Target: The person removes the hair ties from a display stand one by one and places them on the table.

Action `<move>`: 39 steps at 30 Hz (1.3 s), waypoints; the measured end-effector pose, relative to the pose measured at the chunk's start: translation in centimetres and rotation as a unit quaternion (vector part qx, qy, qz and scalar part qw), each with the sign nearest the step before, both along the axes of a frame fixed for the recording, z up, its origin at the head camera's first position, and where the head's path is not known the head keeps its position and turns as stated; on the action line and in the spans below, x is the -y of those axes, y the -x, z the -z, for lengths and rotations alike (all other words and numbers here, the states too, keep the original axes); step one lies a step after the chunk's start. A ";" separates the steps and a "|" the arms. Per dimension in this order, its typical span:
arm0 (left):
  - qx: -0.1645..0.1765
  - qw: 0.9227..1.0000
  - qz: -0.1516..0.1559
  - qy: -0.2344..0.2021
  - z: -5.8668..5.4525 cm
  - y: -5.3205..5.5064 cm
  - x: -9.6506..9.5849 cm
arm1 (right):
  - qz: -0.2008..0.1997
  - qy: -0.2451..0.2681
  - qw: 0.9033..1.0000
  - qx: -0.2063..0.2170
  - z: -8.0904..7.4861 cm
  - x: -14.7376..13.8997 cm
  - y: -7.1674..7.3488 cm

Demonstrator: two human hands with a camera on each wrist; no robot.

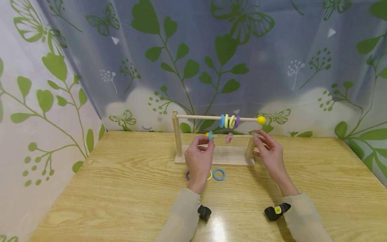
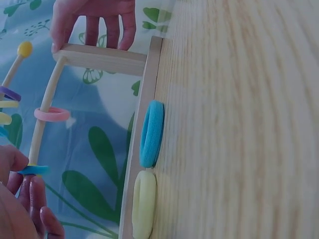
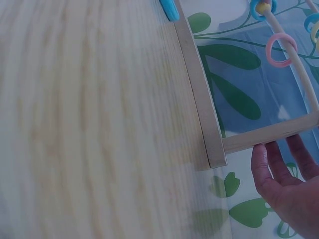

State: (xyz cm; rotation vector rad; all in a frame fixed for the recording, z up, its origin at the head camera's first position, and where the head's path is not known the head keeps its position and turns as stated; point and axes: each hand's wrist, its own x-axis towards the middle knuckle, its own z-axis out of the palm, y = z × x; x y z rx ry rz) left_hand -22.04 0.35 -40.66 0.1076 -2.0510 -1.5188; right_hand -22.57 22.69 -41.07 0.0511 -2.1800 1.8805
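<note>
A wooden stand (image 1: 176, 132) on the table carries two horizontal rods with yellow ball ends. My left hand (image 1: 199, 157) pinches a blue ring (image 1: 210, 136) between thumb and fingers, at the lower rod's yellow ball end. The left wrist view shows this blue ring (image 2: 35, 170) around the rod's tip. Farther along the same rod hangs a pink ring (image 1: 229, 138). With thumb and fingertips my right hand (image 1: 270, 154) holds the top of the stand's shorter right post (image 1: 250, 148); in the right wrist view its fingers (image 3: 261, 164) touch the post's outer side.
On the upper rod (image 1: 196, 117) hang a blue ring (image 1: 222, 121), two yellow rings and a purple ring (image 1: 237, 121). Before the stand's base lie another blue ring (image 1: 219, 174), a yellow ring (image 2: 144, 204) and a purple ring (image 1: 187, 175), partly behind my left wrist. A patterned curtain backs the table.
</note>
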 end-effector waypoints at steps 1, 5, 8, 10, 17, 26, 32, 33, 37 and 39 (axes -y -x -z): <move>0.001 1.000 -0.002 0.000 0.0 0.0 0.1 | 0.000 0.000 1.000 -0.001 0.0 0.0 0.0; 0.004 1.000 -0.008 -0.005 0.0 0.1 0.2 | 0.001 0.000 1.000 0.000 0.0 0.0 0.0; 0.004 1.000 -0.010 -0.005 0.0 0.2 0.3 | 0.002 -0.001 1.000 0.002 -0.1 0.1 0.0; 0.000 1.000 -0.010 -0.003 0.0 0.2 0.4 | 0.004 -0.002 1.000 0.003 -0.1 0.1 -0.1; -0.003 1.000 -0.017 -0.002 0.1 0.2 0.9 | 0.004 -0.003 1.000 0.006 0.0 0.0 0.0; -0.009 0.999 -0.030 0.004 0.2 0.2 1.8 | 0.002 0.001 1.000 0.001 -0.1 0.1 -0.1; -0.006 0.999 -0.047 0.015 0.0 -0.1 2.8 | 0.005 -0.003 1.000 0.004 -0.1 0.1 -0.1; -0.005 0.999 -0.050 0.016 -0.1 -0.1 2.9 | 0.006 -0.004 1.000 0.004 -0.1 0.1 -0.1; -0.010 0.999 -0.048 0.017 -0.2 -0.2 3.5 | 0.007 -0.006 1.000 0.006 -0.1 0.1 -0.1; -0.011 0.999 -0.045 0.013 -0.3 -0.2 3.8 | 0.007 -0.007 1.000 0.007 -0.2 0.1 -0.1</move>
